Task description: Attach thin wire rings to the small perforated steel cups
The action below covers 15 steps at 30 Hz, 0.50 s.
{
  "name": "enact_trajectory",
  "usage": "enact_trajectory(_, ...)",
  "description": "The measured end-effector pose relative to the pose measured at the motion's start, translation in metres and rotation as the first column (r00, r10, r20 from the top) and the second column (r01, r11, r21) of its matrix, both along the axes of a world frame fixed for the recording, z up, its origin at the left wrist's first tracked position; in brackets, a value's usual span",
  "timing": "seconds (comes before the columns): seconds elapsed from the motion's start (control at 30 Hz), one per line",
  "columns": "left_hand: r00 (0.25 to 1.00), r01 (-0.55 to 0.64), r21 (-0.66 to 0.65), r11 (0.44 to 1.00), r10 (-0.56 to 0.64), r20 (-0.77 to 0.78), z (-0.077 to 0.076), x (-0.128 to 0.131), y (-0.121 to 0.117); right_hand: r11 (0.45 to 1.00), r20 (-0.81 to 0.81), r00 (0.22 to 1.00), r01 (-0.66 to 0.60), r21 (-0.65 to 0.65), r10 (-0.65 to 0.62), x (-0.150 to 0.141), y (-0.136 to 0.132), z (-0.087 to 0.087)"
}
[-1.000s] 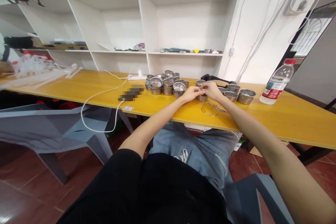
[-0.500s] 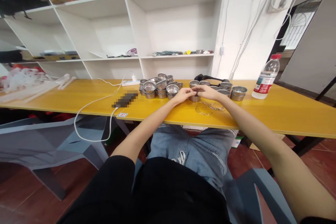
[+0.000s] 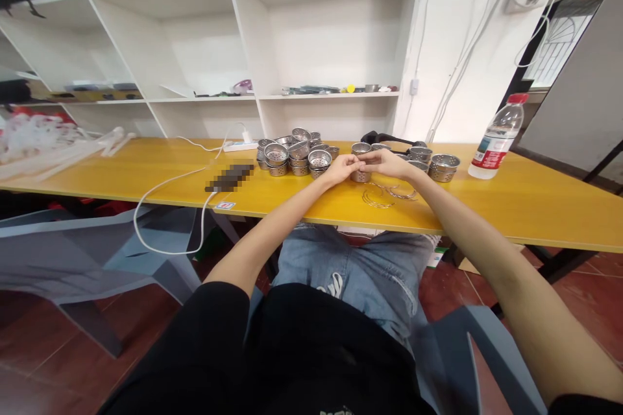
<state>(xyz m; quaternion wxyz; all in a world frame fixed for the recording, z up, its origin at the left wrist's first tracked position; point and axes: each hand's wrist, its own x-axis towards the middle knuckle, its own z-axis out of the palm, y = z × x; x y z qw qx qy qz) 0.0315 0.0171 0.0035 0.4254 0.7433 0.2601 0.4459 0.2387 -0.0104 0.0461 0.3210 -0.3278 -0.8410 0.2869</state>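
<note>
My left hand (image 3: 342, 170) and my right hand (image 3: 388, 163) meet over a small perforated metal cup (image 3: 361, 176) on the yellow table. Both have bent fingers closed about the cup's upper part, fingertips nearly touching, so its rim is hidden. Thin wire rings (image 3: 376, 200) lie just in front, with further rings (image 3: 403, 194) below my right hand. To the left of my hands stands a cluster of similar perforated cups (image 3: 298, 152), several of them stacked. More cups (image 3: 420, 154) are partly covered by my right hand, and a stacked pair (image 3: 443, 167) stands farther right.
A water bottle (image 3: 497, 137) with a red cap stands at the right. Behind the cups lies a black strap-like item (image 3: 389, 139). A blurred dark device (image 3: 230, 177) with a white cable (image 3: 138, 228) lies left, near a power strip (image 3: 239, 146). White shelving (image 3: 326, 96) rises behind the table.
The camera view has shifted slightly. My hands stay at the same cup, with the right fingers now stretched a little more over the left fingertips. The cups and rings keep their places.
</note>
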Motion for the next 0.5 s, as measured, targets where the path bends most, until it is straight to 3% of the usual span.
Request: enact_trajectory(0.5,0.993,-0.106,0.023,0.994,0.107,-0.046,-0.0024,-0.0043,0.0071,0.995,0.012,0.998,0.055,0.078,-0.056,-0.0026,0.0085,-0.0065)
